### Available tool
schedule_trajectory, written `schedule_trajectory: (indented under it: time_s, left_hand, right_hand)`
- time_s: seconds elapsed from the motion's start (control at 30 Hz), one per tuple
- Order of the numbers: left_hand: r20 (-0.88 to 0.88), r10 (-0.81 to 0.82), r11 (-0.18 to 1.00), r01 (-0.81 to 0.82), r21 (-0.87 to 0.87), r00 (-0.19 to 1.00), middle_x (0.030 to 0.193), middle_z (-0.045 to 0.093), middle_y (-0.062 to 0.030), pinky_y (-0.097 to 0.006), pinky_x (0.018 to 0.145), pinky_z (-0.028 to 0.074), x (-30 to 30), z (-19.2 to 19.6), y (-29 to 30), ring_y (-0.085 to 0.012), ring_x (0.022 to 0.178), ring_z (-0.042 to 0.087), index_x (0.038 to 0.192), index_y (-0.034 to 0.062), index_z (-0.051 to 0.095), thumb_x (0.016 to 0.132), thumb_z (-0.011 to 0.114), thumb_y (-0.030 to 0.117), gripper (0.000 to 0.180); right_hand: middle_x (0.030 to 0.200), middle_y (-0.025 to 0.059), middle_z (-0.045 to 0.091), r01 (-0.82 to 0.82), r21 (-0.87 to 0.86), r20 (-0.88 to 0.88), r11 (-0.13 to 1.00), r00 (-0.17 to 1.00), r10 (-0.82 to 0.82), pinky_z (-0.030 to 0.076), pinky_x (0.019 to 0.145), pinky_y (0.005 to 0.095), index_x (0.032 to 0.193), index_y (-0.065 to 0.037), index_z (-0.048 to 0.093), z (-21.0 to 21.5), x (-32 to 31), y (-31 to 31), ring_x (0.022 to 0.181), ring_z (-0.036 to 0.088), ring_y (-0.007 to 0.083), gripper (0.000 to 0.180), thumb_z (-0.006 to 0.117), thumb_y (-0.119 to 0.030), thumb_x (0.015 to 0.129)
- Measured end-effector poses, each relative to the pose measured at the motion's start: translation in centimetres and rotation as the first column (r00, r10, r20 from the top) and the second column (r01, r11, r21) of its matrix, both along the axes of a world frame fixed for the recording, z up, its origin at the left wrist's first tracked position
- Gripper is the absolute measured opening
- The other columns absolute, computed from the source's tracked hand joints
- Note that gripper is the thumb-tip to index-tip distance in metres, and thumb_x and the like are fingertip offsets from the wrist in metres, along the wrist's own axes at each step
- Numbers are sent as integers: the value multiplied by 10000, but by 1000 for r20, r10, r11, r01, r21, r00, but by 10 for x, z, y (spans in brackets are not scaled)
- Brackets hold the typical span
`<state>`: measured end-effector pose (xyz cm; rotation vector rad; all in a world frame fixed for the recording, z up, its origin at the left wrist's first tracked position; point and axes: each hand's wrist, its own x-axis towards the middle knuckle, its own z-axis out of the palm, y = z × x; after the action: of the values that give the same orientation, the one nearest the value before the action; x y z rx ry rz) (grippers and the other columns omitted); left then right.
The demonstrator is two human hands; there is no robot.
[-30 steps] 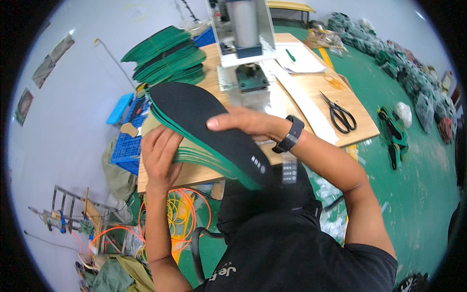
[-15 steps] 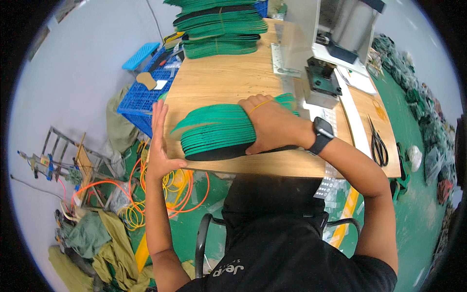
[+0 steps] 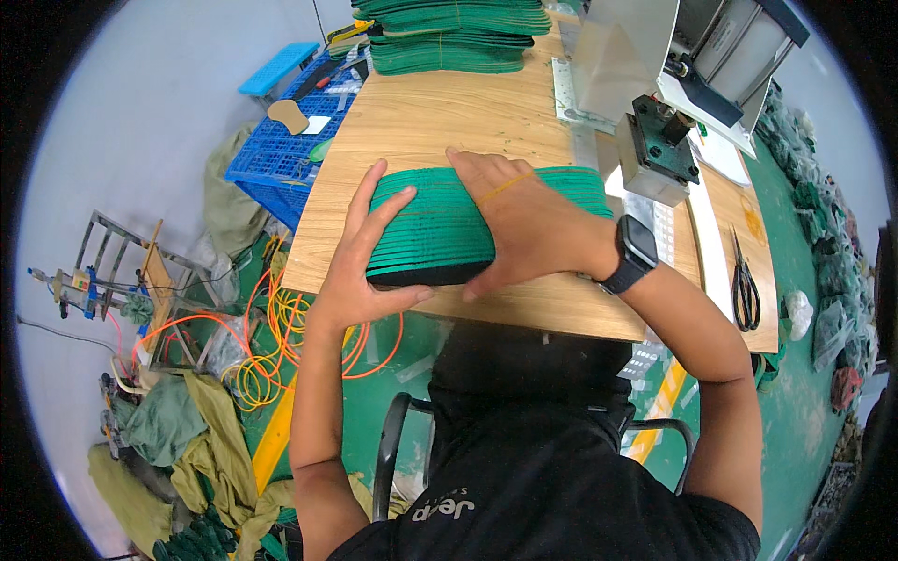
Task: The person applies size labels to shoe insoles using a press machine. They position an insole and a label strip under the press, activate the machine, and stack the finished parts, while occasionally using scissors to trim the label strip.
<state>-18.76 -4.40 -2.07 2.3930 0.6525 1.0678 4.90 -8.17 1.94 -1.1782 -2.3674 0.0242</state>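
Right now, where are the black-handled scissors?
In the head view, the scissors lie near the right edge of the wooden table, just right of the long white strip, with the black watch farther left.

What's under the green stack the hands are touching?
A black layer shows along the green stack's near lower edge, with the wooden table around it. The tabletop right underneath is covered, so I can't see what's there.

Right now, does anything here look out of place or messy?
Yes: tangled orange and yellow hoses or cables sprawl in loose loops across the green floor, beside a crumpled olive-and-green fabric heap; that looks untidy. The layered green stack with a black bottom, on the wooden table, looks even where visible.
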Motion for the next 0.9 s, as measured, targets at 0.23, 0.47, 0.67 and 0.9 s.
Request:
schedule_trajectory:
  time_s: [0.23, 0.47, 0.67, 0.9]
  left_hand:
    - [667, 134, 861, 246, -444, 733, 1047, 629, -192, -380, 853, 461, -11, 2, 15, -248, 934, 598, 1132, -33, 564, 934, 485, 324, 416]
    - [538, -401, 601, 656, -456, 742, 870, 642, -169, -293, 668, 480, 62, 49, -67, -185, 739, 594, 870, -39, 619, 823, 630, 184, 228]
    - [377, -640, 455, 725, -516, 670, 853, 634, -179, -293, 646, 489, 99, 38, -103, -200, 725, 598, 803, -33, 603, 800, 657, 191, 230]
    - [299, -797, 303, 775, -555, 525, 834, 625, -190, -294, 620, 501, 107, 28, -90, -218, 709, 603, 726, -26, 586, 774, 688, 199, 251]
  right_hand:
    - [1121, 212, 535, -167, -168, -148, 972, 979, 142, 415, 918, 401, 1242, 13, 420, 38, 0, -29, 1054, 515, 374, 902, 845, -343, 530]
    - [1211, 160, 432, -576, -58, -462, 815, 740, 489, 247, 1012, 414, 1275, -11, 374, 65, -33, -116, 1191, 368, 310, 1014, 850, -468, 506]
    - [1137, 173, 444, -654, -15, -681, 757, 561, 471, 199, 1024, 407, 1258, 25, 402, 40, 2, -155, 1204, 307, 303, 1023, 863, -456, 482]
    - [1179, 161, 466, -746, -143, -875, 650, 402, 269, 306, 1000, 315, 1303, 26, 358, 20, 11, -191, 1152, 422, 274, 1025, 889, -345, 509]
